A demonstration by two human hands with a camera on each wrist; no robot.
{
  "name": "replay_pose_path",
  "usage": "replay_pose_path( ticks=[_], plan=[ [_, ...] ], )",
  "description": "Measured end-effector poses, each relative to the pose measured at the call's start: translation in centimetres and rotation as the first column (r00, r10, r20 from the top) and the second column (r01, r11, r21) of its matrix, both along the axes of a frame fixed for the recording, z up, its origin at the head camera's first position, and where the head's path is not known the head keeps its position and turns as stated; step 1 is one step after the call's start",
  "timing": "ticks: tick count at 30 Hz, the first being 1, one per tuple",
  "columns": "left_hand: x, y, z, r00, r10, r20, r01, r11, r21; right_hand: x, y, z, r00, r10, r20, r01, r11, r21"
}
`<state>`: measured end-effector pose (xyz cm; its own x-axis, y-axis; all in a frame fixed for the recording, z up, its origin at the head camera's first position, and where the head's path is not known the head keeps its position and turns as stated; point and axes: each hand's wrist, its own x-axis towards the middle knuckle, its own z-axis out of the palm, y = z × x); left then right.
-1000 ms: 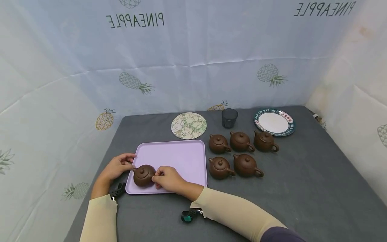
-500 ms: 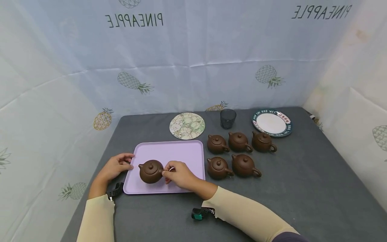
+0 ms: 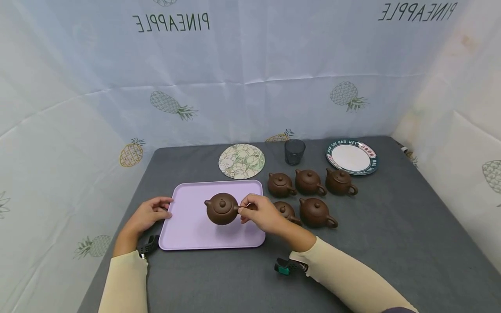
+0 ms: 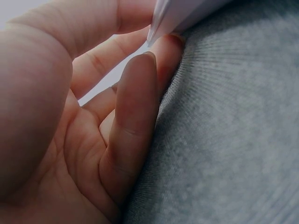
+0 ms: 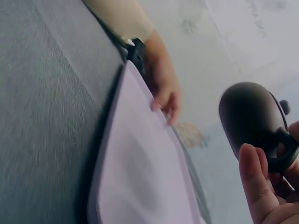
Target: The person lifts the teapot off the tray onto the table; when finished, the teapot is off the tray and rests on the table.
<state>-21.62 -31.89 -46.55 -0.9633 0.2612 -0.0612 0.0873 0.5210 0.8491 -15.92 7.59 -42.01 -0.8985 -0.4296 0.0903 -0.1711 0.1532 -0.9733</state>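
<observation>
In the head view, a brown teapot [image 3: 222, 209] with a round body hangs above the lilac tray [image 3: 188, 237], its spout toward the left. My right hand [image 3: 261, 212] pinches its handle with thumb and fingers. The right wrist view shows the teapot [image 5: 252, 119] tilted beside my fingers [image 5: 254, 179], apart from the tray [image 5: 135, 154]. My left hand [image 3: 150, 216] rests at the tray's left rim, fingers loosely bent. Seen close in the left wrist view, the fingertips [image 4: 135, 93] lie right at the tray's edge [image 4: 156, 28].
Several similar teapots [image 3: 315, 213] stand in two rows right of the tray; my right hand partly covers one teapot [image 3: 285, 210]. Behind are a round patterned mat [image 3: 242, 161], a dark glass [image 3: 294, 151] and a green-rimmed plate [image 3: 351, 157]. A pineapple-print cloth [image 3: 242, 104] hangs behind the table.
My right hand has lifted the teapot from the tray's left end and carried it rightward over the tray. The left hand, earlier near the spout, stays at the rim.
</observation>
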Motion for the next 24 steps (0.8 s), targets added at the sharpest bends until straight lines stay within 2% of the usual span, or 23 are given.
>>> replay_pose_path(
  ticks=[2,6,11,17,24],
  plan=[
    [-0.1,-0.1,-0.2,1.000,-0.001,-0.005,0.001,1.000,0.001,0.1,1.4,0.2,1.000,-0.005,-0.002,0.005,1.000,-0.007],
    [-1.0,-1.0,-1.8,1.000,-0.004,-0.014,0.004,1.000,0.005,0.2,4.3,0.5,1.000,-0.026,-0.013,0.026,0.999,-0.037],
    [-0.7,-1.0,-1.4,1.000,0.013,-0.001,-0.013,1.000,-0.013,0.3,8.0,0.8,0.995,-0.089,-0.039,0.086,0.993,-0.080],
    [-0.9,-1.3,-1.6,1.000,0.021,0.004,-0.020,0.999,-0.034,0.4,12.3,0.9,0.986,-0.161,-0.052,0.158,0.986,-0.050],
    [-0.8,-1.1,-1.6,1.000,0.022,-0.001,-0.022,0.999,-0.046,1.5,16.2,1.1,0.968,-0.245,-0.059,0.243,0.969,-0.044]
  ],
)
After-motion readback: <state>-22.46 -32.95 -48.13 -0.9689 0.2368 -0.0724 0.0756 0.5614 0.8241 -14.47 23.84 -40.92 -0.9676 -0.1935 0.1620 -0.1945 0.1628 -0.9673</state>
